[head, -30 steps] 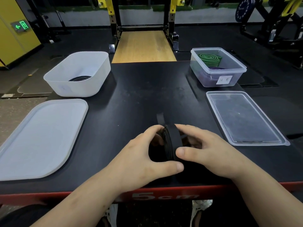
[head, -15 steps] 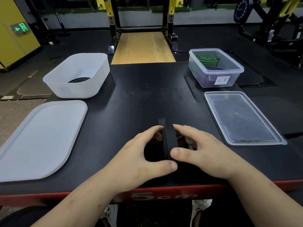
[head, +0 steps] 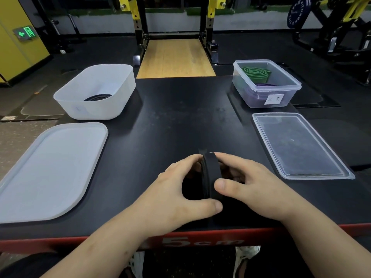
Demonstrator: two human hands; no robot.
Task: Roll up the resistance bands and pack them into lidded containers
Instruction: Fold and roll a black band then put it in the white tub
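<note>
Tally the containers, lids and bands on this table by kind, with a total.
Containers: 2 (white tub, clear box)
Lids: 2 (white lid, clear lid)
Bands in view: 4 (black roll between left hand and right hand, black band in tub, green band, purple band)
Total: 8

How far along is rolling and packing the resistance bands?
Done: one black roll lies in the white tub; a green roll and a purple roll sit in the clear box. In hand: left hand and right hand grip a black band, nearly rolled, a short tail loose. Left: pack it, fit the white lid and clear lid.
</note>
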